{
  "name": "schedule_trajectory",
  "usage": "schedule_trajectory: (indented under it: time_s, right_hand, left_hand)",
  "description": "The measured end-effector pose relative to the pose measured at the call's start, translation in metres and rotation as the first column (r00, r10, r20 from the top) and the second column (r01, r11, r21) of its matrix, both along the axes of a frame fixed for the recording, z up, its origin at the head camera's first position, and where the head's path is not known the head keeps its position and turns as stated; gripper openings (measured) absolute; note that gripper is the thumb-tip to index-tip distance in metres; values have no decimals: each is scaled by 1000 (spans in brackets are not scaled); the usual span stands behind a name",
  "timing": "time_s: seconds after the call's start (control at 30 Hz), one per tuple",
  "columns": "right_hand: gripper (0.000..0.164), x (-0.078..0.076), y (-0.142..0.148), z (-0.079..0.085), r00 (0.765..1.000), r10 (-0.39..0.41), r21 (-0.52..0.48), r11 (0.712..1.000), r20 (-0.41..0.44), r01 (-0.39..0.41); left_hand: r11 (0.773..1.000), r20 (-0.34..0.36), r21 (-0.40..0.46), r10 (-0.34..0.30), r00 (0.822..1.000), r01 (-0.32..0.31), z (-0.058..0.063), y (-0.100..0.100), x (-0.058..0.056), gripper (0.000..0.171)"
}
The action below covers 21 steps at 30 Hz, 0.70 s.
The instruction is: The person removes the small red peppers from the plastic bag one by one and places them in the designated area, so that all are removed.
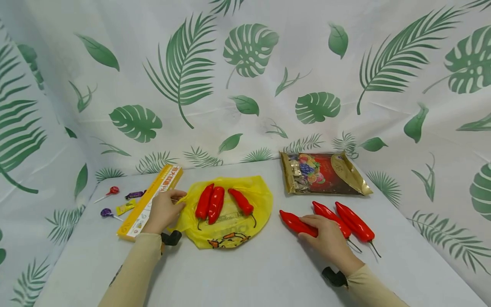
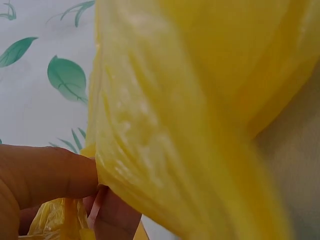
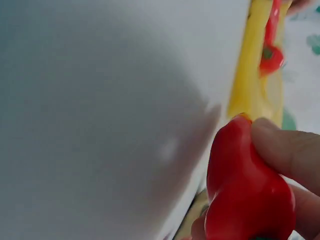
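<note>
My left hand (image 1: 165,210) pinches the left edge of a yellow plastic bag (image 1: 226,224); in the left wrist view thumb and finger grip the thin plastic (image 2: 150,125). Three red chili peppers (image 1: 216,204) lie on the bag, two side by side and one apart to the right. To the right of the bag, my right hand (image 1: 330,238) holds another red pepper (image 1: 293,221) between thumb and fingers, its tip pointing toward the bag. The right wrist view shows this pepper (image 3: 245,185) close up. Two more red peppers (image 1: 354,221) lie beside that hand, one partly hidden by it.
A gold and red candy packet (image 1: 326,172) lies at the back right. Left of the bag, a long yellow and white box (image 1: 153,200) lies aslant under my left hand. Beyond it are lollipops (image 1: 112,190) and small wrapped candies (image 1: 125,207). A leaf-patterned cloth (image 1: 245,106) hangs behind the table.
</note>
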State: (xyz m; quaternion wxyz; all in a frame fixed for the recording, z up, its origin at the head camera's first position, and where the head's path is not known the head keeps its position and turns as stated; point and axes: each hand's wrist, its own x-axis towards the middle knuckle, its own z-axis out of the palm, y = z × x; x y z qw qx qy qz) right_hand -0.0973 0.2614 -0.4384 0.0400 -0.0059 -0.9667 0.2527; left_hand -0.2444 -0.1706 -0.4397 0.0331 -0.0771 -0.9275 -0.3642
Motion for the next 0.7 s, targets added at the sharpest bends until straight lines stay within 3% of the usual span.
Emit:
schedule_trajectory:
  time_s: [0.27, 0.53, 0.7]
  right_hand:
    - [57, 2, 29, 1, 995, -95, 62, 994, 27, 93]
    - [66, 1, 39, 5, 988, -136, 102, 986, 75, 128]
    - [68, 0, 31, 9, 990, -144, 82, 986, 10, 142]
  left_hand:
    - [1000, 5, -2, 16, 1000, -16, 0, -6, -1, 29]
    - [1000, 16, 13, 20, 1000, -20, 2, -3, -1, 29]
    - [1000, 15, 20, 22, 1000, -22, 1, -1, -3, 28]
